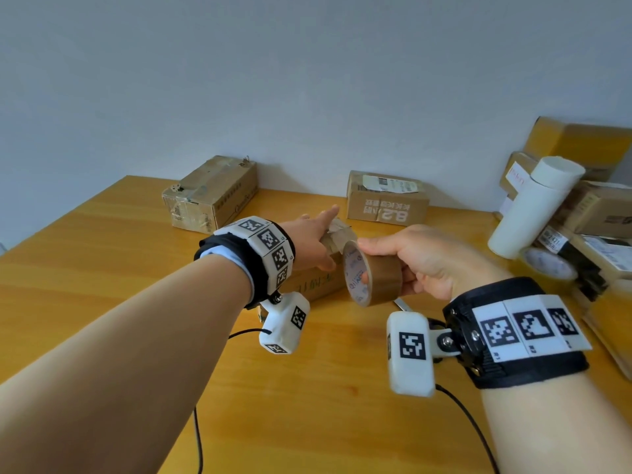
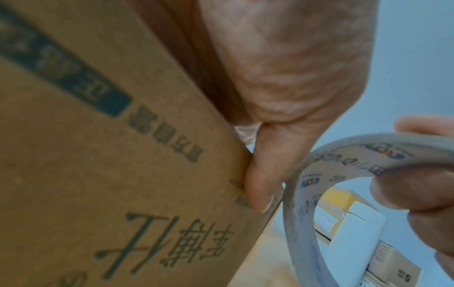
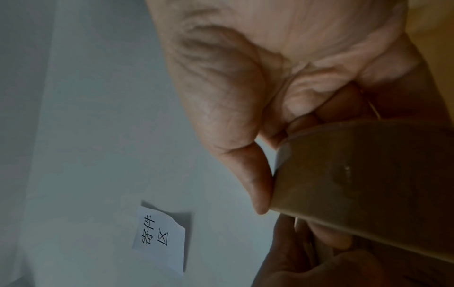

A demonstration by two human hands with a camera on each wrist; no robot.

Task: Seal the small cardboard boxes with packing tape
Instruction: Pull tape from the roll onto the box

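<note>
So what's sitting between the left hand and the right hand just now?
The roll of brown tape, gripped by the right hand, stands on edge against the left hand's thumb at the small box. Head and left wrist views show it.

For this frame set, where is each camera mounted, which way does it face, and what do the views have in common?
Head: worn on the head, looking down at the table; both forearms, left hand, right hand.
Left wrist: along the palm at the small box; thumb pressed on its edge.
Right wrist: along the palm toward the wall; grip on the tape roll.
Shared: the tape roll shows in all three.
</note>
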